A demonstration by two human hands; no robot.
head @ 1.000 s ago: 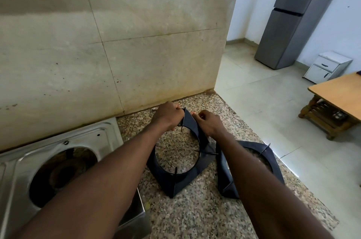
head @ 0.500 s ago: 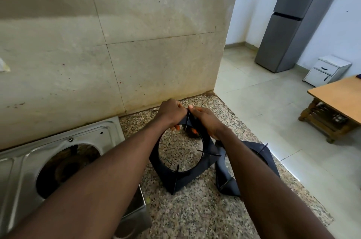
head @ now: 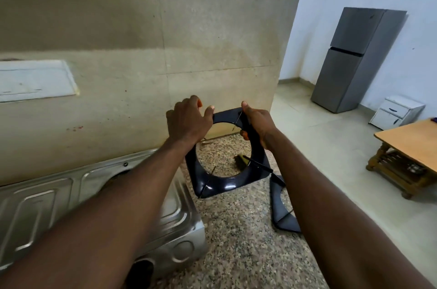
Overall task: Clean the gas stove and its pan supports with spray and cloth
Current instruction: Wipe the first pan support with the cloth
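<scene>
A dark square pan support (head: 227, 183) with a round opening is lifted and tilted above the speckled granite counter (head: 236, 229). My left hand (head: 186, 120) grips its upper left edge and my right hand (head: 256, 124) grips its upper right side. A second pan support (head: 280, 208) lies flat on the counter under my right forearm, partly hidden. The steel gas stove (head: 175, 213) sits at the lower left, mostly behind my left arm. A small dark scrap (head: 240, 161) lies on the counter, seen through the ring. No spray or cloth shows.
A stained tiled wall (head: 142, 52) rises right behind the counter, with a white plate (head: 35, 80) fixed on it at left. The counter ends at the right over a tiled floor. A grey fridge (head: 354, 59), white drawer unit (head: 397, 111) and wooden table (head: 411, 144) stand beyond.
Both hands have raised the near pan support off the counter and tipped it up toward the wall. My view has also swung upward and left.
</scene>
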